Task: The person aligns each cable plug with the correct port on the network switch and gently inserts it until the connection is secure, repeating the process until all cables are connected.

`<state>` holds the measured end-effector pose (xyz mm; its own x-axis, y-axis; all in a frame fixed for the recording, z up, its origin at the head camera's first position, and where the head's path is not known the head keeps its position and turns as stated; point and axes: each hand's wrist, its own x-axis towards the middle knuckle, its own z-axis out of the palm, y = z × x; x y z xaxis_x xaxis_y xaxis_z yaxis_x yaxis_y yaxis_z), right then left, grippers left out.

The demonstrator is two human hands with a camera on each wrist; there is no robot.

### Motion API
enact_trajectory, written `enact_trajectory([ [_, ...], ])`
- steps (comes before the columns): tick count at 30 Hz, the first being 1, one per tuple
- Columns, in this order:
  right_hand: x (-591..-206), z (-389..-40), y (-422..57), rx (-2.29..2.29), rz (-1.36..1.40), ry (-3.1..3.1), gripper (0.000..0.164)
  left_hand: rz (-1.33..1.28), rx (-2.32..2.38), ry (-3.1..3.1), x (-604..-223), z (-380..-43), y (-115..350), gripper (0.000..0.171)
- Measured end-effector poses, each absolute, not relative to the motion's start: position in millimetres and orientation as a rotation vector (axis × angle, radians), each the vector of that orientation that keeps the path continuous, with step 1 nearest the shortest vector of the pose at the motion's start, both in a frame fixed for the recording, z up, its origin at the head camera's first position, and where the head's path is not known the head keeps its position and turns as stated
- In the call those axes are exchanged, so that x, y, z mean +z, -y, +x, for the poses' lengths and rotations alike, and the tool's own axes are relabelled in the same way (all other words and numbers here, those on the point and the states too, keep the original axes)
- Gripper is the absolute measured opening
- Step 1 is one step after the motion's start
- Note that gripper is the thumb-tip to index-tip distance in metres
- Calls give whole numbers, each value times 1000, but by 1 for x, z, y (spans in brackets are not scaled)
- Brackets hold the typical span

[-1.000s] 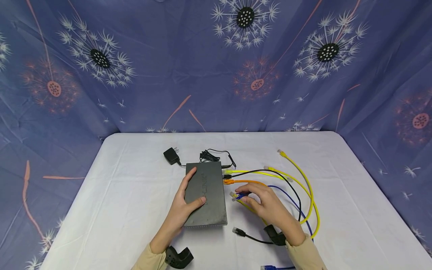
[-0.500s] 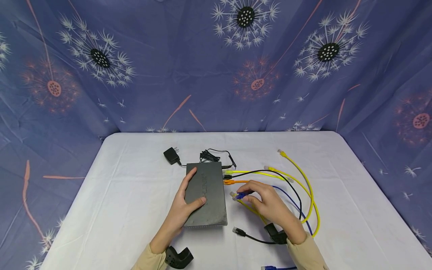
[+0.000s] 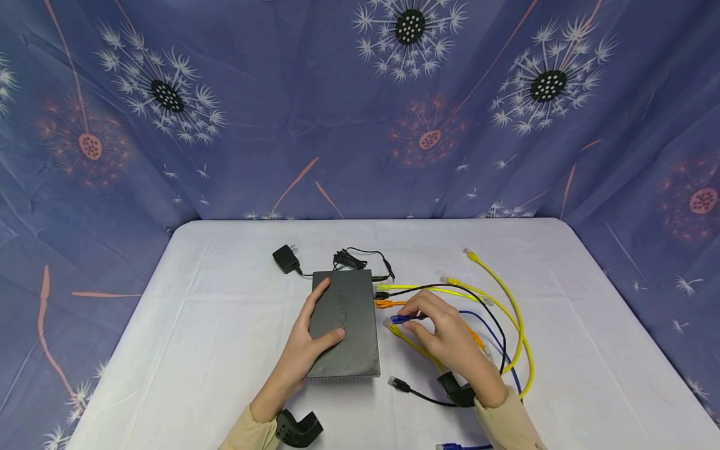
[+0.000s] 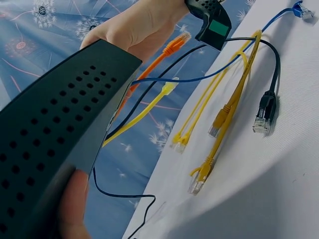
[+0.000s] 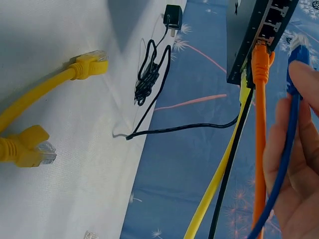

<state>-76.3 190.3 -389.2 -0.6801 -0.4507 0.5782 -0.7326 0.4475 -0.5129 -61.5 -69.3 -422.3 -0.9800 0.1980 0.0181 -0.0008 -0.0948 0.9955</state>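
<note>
the right hand [image 3: 447, 328] and its blue plug [image 3: 400, 319] have shifted slightly farther from the person. its grip pinches the plug beside, but apart from, the ports [image 5: 272, 22] of the black box [image 3: 357, 353]; the left hand's [image 3: 315, 340] grip clamps the box, an orange plug [image 5: 260, 62] seated there.

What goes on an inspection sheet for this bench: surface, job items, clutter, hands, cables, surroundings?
Surface: table, white-covered.
Job items: dark box, held; blue plug, tip outside the ports.
Clutter: loose black plug and loose yellow plugs near the port side.
Hands: left hand grips the box; right hand pinches the blue plug.
Cables: orange cable in a port; yellow cable and black cable run up to the box; power adapter prongs free.
Surroundings: blue dandelion-print curtain behind and at both sides.
</note>
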Motion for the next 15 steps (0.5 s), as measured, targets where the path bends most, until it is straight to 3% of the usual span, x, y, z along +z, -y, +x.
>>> enact_trajectory([
  [15,-394,-79,-180,1028,900,2264,28,242,2214,-2006,-418,-65,73,83],
])
